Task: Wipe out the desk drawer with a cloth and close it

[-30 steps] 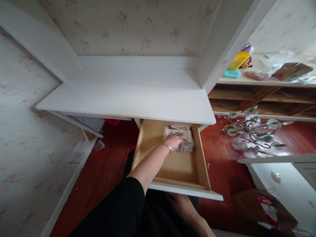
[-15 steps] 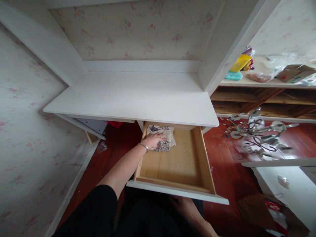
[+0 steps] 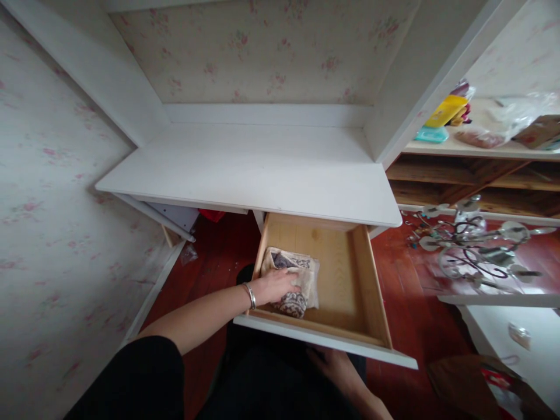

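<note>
My left hand, with a silver bracelet at the wrist, lies on a folded patterned cloth. Its fingers are outstretched and rest across the top. The cloth is cream with dark scroll shapes, and what looks like clear plastic shows along its right side. It sits at the front left of a pulled-out wooden drawer with a white front. Below that front, my right hand is over my dark-clothed lap, partly in shadow. Its visible fingers look extended, with nothing seen in them.
Above the drawer spreads a white desk top with upright side panels. To the right, a chandelier lies on the red wooden floor. Behind it, low shelves carry a yellow container and plastic bags. A brown bag stands lower right.
My left hand has slid the cloth from the back left of the drawer toward its front. The view has shifted slightly; my right hand stays below the drawer front.
</note>
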The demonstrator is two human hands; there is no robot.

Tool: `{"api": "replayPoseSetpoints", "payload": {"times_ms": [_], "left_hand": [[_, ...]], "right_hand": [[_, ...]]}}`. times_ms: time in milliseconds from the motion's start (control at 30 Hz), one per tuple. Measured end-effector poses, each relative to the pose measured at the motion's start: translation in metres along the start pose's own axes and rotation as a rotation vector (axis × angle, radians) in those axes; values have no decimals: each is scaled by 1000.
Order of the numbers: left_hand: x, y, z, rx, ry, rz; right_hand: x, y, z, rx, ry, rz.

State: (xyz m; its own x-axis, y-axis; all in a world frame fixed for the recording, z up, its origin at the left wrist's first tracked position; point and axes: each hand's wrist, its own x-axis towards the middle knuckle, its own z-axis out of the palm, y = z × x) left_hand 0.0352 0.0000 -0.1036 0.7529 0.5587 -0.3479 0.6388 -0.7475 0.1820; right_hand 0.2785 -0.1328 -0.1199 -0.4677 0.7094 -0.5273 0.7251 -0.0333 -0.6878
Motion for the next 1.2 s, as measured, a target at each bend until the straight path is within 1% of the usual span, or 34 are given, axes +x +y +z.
{"api": "replayPoseSetpoints", "payload": {"times_ms": [133,300,433,533,600,733,867,1000,1133,1200], "left_hand": [[20,20,-2,31,80,68],[71,59,-8,46,154,140],[112,88,-13,36,198,102],[129,97,-14,35,193,51],[135,93,-16,32,172,45],[145,74,-27,0,117,41],[163,56,-44,-41,81,-31],[182,38,-56,-55,97,-101],[192,16,-57,-83,116,-185],[189,6,-53,-101,106,-188]], "right_hand": [[1,2,3,-11,1,-21],[0,2,5,-16,46,-32],[-1,-3,2,23,42,-13],[-3,-6,-1,44,33,-10],[-3,-7,-3,49,30,-9],[-5,-10,-5,46,37,3],[-6,-12,-6,40,36,0],[-6,-15,-8,46,43,17],[-7,-17,-9,58,56,-6],[-7,-17,-9,64,60,-16]]}}
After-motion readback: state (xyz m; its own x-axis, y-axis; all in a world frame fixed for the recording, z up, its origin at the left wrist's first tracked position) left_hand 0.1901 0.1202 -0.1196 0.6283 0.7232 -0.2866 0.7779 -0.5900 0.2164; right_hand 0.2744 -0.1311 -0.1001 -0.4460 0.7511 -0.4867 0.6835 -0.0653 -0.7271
